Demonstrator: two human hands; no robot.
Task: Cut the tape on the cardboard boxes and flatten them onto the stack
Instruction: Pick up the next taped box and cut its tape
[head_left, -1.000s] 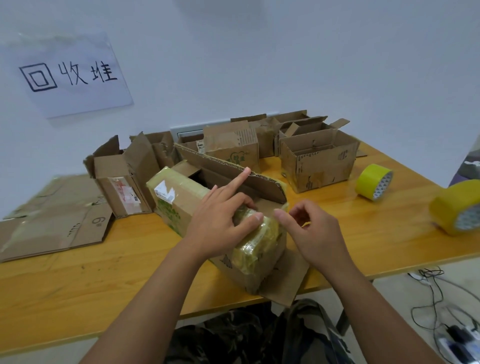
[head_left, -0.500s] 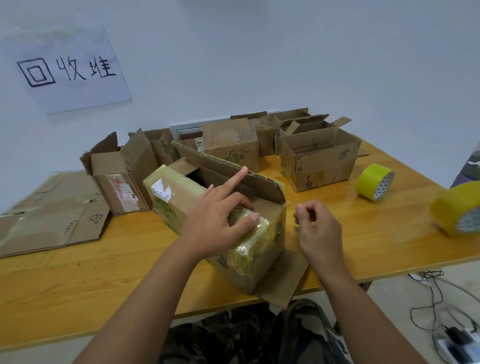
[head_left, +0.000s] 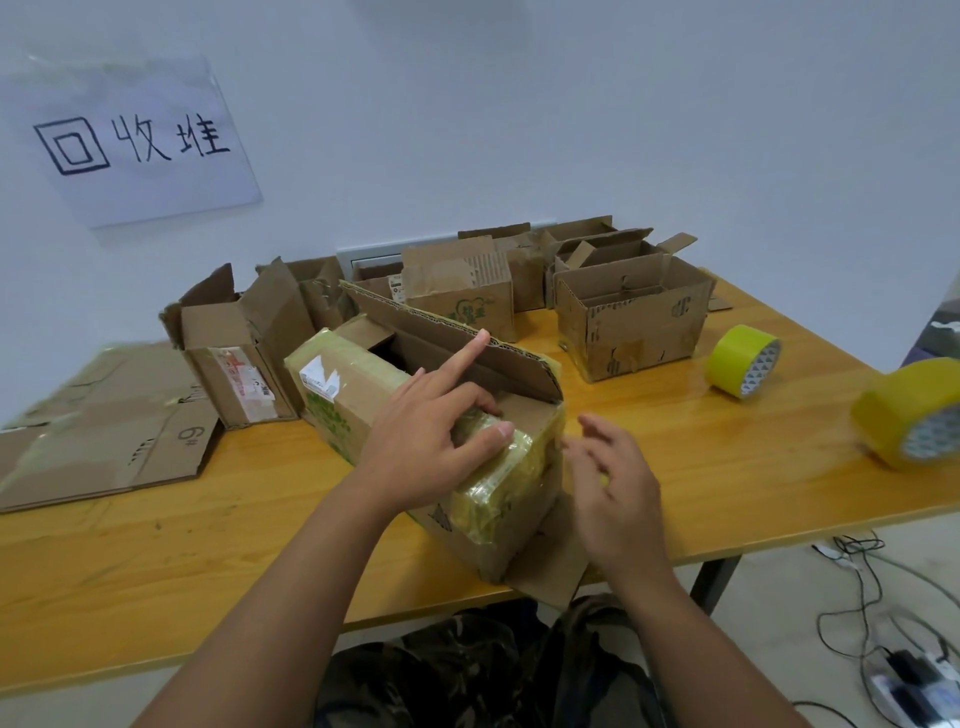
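Observation:
A cardboard box (head_left: 353, 395) wrapped in yellowish tape lies on its side in the middle of the wooden table (head_left: 675, 467). Its long top flap (head_left: 467, 343) stands open. My left hand (head_left: 436, 436) grips the box's near top edge, thumb on the taped end (head_left: 498, 499), index finger pointing up along the flap. My right hand (head_left: 613, 483) hovers just right of the box with its fingers loosely spread, holding nothing. The stack of flattened cardboard (head_left: 104, 436) lies at the table's left end.
Several open boxes stand behind: one at the left (head_left: 234, 353), one in the middle (head_left: 457, 296) and one on the right (head_left: 634, 322). Two yellow tape rolls (head_left: 743, 361) (head_left: 914, 415) lie on the right. Cables (head_left: 857, 597) trail on the floor.
My right hand has drawn away from the box's taped end to the right, and its pinched fingers have spread. The left hand keeps its grip on the box.

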